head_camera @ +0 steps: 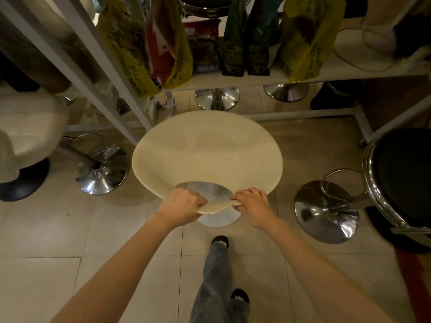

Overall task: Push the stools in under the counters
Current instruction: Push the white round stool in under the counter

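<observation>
Stool time: the cream stool [207, 152] sits in the middle of the frame, its far edge right by the white counter [233, 79] at the top, and I see my left hand [183, 206] and my right hand [253, 206] both curled tight around the low back edge of its seat. Bags of coffee [130, 47] stand on the counter at the top. A black stool [401, 178] with a shiny base is at the right edge, a white stool [28, 134] is at the left edge, and my shoes [219, 241] are on the pale floor tiles near the bottom.
</observation>
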`<state>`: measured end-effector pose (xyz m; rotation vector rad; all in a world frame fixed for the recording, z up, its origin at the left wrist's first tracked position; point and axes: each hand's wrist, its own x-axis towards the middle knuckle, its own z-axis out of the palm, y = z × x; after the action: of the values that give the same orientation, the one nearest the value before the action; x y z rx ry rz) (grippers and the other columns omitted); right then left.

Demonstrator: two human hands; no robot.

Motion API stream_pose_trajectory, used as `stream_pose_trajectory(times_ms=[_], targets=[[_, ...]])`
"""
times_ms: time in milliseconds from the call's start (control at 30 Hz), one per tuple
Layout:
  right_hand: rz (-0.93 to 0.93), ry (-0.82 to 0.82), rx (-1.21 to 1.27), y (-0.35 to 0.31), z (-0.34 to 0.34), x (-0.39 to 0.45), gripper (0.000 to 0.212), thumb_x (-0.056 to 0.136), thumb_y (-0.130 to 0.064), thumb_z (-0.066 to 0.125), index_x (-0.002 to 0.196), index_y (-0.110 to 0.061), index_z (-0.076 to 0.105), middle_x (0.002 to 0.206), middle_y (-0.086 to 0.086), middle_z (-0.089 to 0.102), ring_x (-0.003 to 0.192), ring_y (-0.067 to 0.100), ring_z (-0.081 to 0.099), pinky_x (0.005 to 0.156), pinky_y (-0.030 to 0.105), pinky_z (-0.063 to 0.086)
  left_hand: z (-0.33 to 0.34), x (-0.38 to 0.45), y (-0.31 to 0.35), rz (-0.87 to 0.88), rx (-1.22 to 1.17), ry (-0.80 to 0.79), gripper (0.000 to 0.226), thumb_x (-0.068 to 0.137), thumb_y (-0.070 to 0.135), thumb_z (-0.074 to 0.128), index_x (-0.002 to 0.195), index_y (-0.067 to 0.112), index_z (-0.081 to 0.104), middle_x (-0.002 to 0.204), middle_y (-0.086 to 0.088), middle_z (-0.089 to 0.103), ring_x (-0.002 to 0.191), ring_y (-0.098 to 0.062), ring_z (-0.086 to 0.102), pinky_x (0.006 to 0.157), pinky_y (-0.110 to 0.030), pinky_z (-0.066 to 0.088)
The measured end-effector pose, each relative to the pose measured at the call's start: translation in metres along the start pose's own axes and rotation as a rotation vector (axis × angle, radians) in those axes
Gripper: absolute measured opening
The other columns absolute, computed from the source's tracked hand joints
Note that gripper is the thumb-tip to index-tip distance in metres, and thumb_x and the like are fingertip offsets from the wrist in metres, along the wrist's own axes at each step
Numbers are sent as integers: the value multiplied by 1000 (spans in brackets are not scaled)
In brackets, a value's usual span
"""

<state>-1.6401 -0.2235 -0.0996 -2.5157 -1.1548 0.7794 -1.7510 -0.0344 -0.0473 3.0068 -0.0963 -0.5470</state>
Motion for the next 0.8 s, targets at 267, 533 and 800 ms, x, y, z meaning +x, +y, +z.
stream_pose_trajectory(times_ms=[267,533,800], targets=[[-9,9,-30,11,-26,44,31,98,-31,40,126,-26,51,129,-6,52,120,19,37,97,34,23,-19,39,-28,-14,-1,15,25,89,27,46,102,18,65,94,-4,68,86,-26,62,61,-30,35],[4,26,-27,29,-51,99,29,96,-31,44,123,-27,53,125,-7,55,118,19,38,93,32,21,-42,86,-58,-34,18,-9,24,88,27,45,98,16,64,95,-5,67,87,-27,61,63,-29,34],[3,41,1,37,-69,139,29,95,-30,44,122,-28,54,125,-8,54,119,18,38,90,29,19,-55,117,-85,-34,-18,21,24,88,29,46,94,16,65,92,-6,68,84,-28,61,63,-31,37]])
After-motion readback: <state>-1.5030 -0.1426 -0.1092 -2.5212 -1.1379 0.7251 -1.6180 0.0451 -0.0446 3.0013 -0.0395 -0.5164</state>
